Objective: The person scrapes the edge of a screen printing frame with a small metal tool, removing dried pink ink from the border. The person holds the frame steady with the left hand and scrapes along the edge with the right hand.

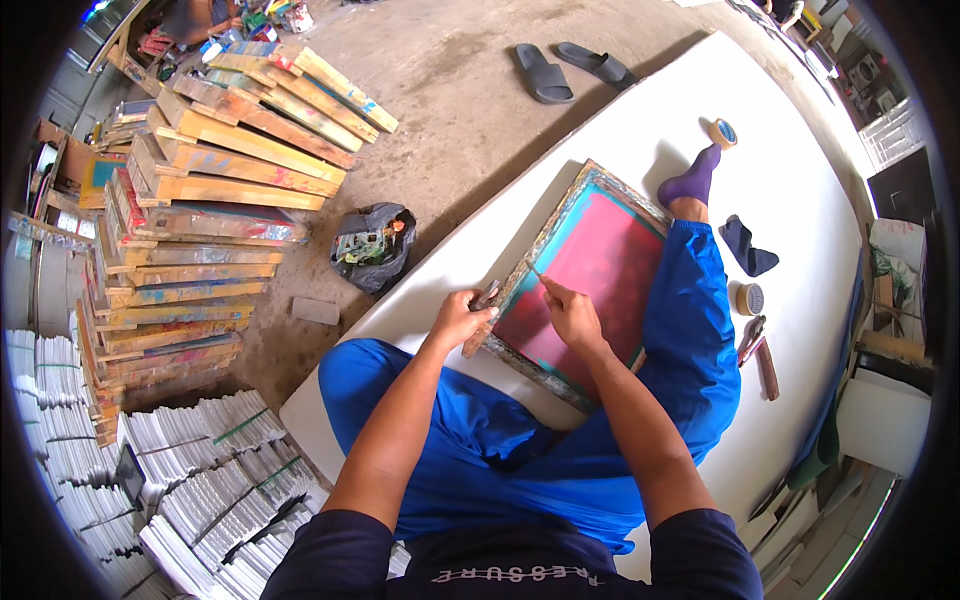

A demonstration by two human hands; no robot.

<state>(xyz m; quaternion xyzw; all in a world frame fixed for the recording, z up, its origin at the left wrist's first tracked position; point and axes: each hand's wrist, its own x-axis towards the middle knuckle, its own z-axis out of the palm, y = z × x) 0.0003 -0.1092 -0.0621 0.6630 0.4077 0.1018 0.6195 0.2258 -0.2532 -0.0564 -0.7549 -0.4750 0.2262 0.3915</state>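
Observation:
A wooden screen-printing frame (548, 212) with pink mesh (585, 255) and a teal border lies between my legs on a white surface. At its near left edge, my left hand (462, 322) is closed around a hammer (475, 343); the metal head shows above the fingers and the wooden handle below. My right hand (574, 315) is above the mesh, fingers closed on a thin pointed tool (536, 270) whose tip is near the frame's left side. Its exact kind is too small to tell.
The white tabletop (770, 190) also bears a tape roll (722, 133), a second tape roll (749, 299), a dark cloth (748, 247) and a wooden-handled tool (767, 370). Left on the floor are a black bag (373, 247), stacked frames (240, 190) and paper bundles (225, 480). Sandals (545, 75) lie beyond.

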